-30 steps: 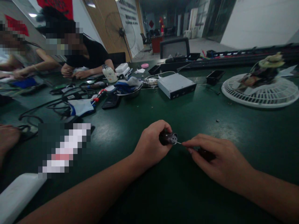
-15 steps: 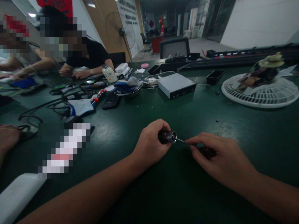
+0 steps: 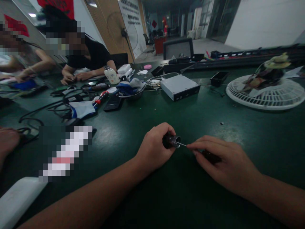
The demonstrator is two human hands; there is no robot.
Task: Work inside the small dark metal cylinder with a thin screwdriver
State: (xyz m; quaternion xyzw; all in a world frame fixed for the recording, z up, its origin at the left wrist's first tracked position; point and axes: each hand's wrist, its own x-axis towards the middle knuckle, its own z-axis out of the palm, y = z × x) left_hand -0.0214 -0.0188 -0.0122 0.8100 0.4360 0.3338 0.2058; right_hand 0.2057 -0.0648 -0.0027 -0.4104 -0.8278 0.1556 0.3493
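Right hand [image 3: 222, 160] closer, shaft [image 3: 182, 144] inside tube [image 3: 170, 141]

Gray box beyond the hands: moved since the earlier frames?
No: the gray box sits in the same spot, left of the white grille.

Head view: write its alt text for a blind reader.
A person's left grip holds a dark cylinder; the right grip holds a thin metal shaft to its rimmed end. Beyond lie a grey box and white grille on a green table.
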